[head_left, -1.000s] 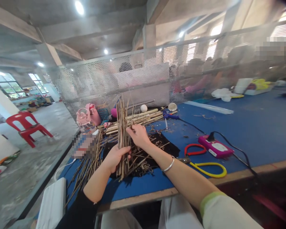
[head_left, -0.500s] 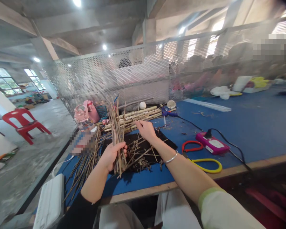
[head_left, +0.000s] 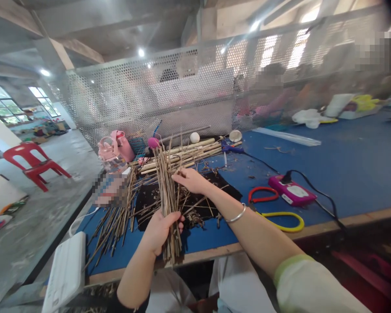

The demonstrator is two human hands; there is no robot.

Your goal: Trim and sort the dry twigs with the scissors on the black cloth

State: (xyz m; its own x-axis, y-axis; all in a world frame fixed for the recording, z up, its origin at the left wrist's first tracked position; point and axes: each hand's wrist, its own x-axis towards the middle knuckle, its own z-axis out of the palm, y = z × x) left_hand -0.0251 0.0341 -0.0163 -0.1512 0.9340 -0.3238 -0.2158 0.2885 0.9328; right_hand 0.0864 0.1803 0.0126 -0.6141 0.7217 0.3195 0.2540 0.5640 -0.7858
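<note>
So my left hand (head_left: 158, 229) grips stick bundle (head_left: 167, 187), right hand (head_left: 191, 179) grip unclear, outlet box (head_left: 288, 199) label unreadable, yellow stuff (head_left: 366, 102) in white tray (head_left: 358, 114).

Stick bundle (head_left: 164, 182) is looking woody — matt, dry, rough. Black sheet (head_left: 146, 191) is showing as matt cloth. Blue tabletop (head_left: 339, 165) is looking smooth, edge (head_left: 371, 218) showing bare wood. Bangle (head_left: 239, 216) is gleaming like polished metal; red chair (head_left: 39, 168) and magenta power box (head_left: 291, 191) are shining like smooth plastic.

No lettering or numbers can be read. Any marks on the magenta socket box (head_left: 290, 190), right, and white case (head_left: 65, 269), near left, are too small to tell.
</note>
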